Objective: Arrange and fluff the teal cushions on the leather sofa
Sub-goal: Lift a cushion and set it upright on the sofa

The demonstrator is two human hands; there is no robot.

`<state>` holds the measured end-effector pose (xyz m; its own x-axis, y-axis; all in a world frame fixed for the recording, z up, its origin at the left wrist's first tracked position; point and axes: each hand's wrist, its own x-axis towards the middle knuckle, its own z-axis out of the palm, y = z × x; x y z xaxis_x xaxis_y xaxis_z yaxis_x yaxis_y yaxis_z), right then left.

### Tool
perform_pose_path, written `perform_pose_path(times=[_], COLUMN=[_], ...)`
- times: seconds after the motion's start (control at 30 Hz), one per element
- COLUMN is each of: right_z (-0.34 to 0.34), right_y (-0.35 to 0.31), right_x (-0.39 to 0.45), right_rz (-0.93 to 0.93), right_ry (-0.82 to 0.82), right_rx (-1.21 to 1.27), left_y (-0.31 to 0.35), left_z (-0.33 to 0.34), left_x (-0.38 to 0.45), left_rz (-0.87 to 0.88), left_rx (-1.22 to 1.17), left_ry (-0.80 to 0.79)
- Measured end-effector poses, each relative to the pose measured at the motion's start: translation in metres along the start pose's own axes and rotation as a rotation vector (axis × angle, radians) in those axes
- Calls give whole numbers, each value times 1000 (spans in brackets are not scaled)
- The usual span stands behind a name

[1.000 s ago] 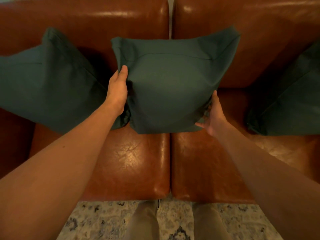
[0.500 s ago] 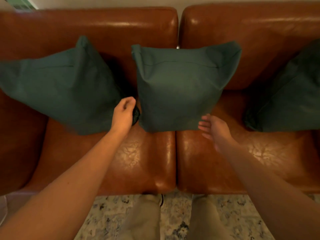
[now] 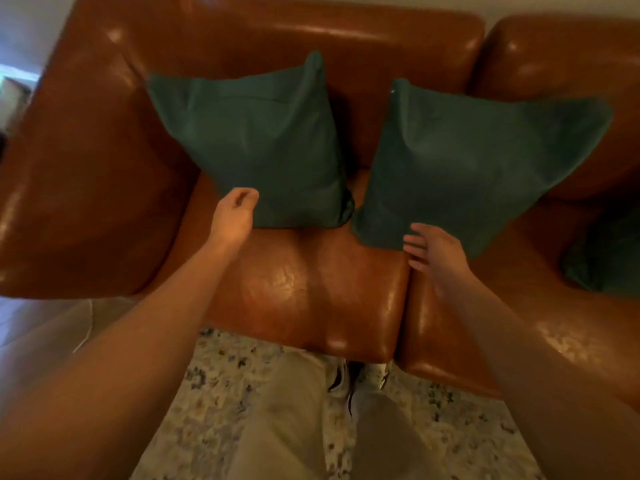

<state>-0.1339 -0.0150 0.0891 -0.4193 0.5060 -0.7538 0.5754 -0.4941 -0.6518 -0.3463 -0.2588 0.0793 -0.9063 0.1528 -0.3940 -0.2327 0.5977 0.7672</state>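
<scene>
On the leather sofa (image 3: 311,289) two teal cushions leaned against the backrest: the left cushion (image 3: 256,143) and the middle cushion (image 3: 467,161), their lower corners almost touching. A third cushion (image 3: 602,258) lay partly out of view at the right edge. A patterned rug (image 3: 221,393) and the person's trouser legs (image 3: 287,417) filled the foreground. The left hand (image 3: 232,216) hovered at the left cushion's lower edge, fingers loosely curled, grip holding nothing. The right hand (image 3: 434,249) lay relaxed, fingers apart, by the middle cushion's bottom edge. A second earlier both hands had clasped the middle cushion's sides; now it stood released, and the view had swung left.
</scene>
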Motion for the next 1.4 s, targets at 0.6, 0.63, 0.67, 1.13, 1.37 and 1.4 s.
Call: perform_pose_path(times=[0.6, 0.63, 0.67, 1.13, 1.37, 1.4], right_z=[220, 226, 232, 277, 359, 365], right_y=[-40, -42, -44, -55, -52, -54], right_x=[87, 93, 99, 117, 113, 113], right_rz=[227, 230, 235, 255, 285, 280], right_ry=[114, 122, 122, 109, -29, -43], right_rx=[384, 402, 412, 384, 384, 384], left_y=[-3, -1, 1, 14, -5, -10], left_z=[-115, -114, -114, -129, -202, -208], left_x=[195, 205, 213, 250, 300, 304], left_rz=[-89, -77, -75, -60, -88, -95], left_rx=[-440, -459, -477, -585, -533, -529], left_ry=[51, 16, -16, 42, 178, 181])
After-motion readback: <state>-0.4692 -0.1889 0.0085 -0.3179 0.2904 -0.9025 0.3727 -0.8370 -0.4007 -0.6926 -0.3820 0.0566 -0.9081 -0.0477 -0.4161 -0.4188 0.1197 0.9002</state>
